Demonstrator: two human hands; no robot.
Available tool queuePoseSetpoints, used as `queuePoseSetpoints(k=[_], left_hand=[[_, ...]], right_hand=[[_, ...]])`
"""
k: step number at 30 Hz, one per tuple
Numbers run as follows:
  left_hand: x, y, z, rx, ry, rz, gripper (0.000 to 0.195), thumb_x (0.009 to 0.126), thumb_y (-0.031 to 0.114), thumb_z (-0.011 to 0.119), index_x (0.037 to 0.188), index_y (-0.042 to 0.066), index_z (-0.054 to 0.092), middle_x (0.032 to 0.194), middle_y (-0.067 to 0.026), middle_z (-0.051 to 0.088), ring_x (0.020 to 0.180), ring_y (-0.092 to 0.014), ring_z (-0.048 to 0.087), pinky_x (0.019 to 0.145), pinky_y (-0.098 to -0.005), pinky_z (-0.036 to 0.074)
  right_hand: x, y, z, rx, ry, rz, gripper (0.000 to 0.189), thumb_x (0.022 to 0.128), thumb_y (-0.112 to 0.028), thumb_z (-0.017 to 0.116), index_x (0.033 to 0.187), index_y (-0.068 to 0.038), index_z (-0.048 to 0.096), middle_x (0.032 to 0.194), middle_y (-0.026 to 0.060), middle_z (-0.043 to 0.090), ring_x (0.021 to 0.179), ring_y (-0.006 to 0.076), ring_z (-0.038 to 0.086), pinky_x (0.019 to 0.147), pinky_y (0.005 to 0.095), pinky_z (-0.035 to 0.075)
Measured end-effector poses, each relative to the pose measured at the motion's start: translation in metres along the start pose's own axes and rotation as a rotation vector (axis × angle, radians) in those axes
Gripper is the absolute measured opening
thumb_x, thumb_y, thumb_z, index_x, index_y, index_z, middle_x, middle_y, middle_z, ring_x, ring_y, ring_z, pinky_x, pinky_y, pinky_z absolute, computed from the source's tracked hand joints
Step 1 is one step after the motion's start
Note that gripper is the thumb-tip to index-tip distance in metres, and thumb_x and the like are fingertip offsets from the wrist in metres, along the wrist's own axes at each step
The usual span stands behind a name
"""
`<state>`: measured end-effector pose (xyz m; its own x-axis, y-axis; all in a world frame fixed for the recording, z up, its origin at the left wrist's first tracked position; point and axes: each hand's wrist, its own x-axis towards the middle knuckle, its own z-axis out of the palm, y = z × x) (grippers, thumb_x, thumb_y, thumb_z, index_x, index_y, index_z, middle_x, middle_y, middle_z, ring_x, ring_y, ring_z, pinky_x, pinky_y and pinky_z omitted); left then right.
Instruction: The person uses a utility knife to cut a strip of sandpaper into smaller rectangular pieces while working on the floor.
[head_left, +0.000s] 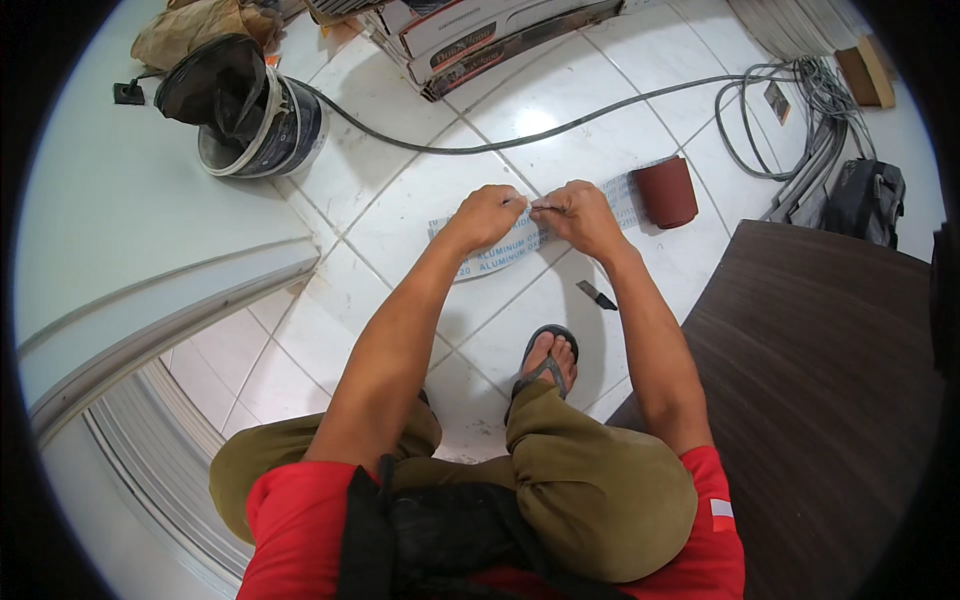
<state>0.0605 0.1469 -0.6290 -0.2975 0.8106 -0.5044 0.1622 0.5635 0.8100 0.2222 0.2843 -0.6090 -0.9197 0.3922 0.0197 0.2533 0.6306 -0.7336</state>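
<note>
Before me a strip of abrasive paper (510, 251) lies on the tiles, pale printed backing upward. Its right end runs into a reddish-brown roll of the same paper (666, 193). My left hand (489, 216) pinches at the strip's upper edge, thumb and fingers together. Close beside it, my right hand (581, 217) also grips the strip, fingertips almost meeting the left ones. Exactly what lies between the fingertips is partly hidden. A small knife with a black handle (597, 295) rests on the floor below my right hand, touched by neither.
A bucket with a black liner (259, 124) stands at upper left. A grey cable (480, 148) crosses the floor to a coil (821, 97) at right. Stacked cartons (480, 45) are at the top. A dark wood panel (810, 375) is on my right, a door frame (180, 330) on my left.
</note>
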Motion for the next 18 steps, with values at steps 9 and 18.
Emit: queuePoseSetpoints(k=[9,18], left_hand=[[-0.003,0.000,-0.010,0.217,-0.232,-0.015,0.039,0.099,0.035,0.065,0.107,-0.001,0.077,0.089,-0.0190,0.076,0.081,-0.026,0.070,0.078,-0.0399,0.054],[-0.005,0.000,-0.008,-0.092,-0.115,-0.111,0.035,0.101,0.033,0.065,0.099,0.000,0.077,0.082,-0.0082,0.074,0.071,-0.015,0.064,0.070,-0.0327,0.052]], right_hand=[[0.010,-0.010,-0.014,-0.080,-0.324,0.221,0.023,0.082,-0.021,0.082,0.100,-0.006,0.082,0.087,0.0194,0.076,0.085,0.0373,0.073,0.081,0.0450,0.056],[0.005,-0.009,-0.009,-0.153,-0.210,0.081,0.017,0.079,-0.012,0.080,0.095,-0.006,0.083,0.089,0.0155,0.078,0.086,0.0359,0.072,0.084,0.0451,0.057]])
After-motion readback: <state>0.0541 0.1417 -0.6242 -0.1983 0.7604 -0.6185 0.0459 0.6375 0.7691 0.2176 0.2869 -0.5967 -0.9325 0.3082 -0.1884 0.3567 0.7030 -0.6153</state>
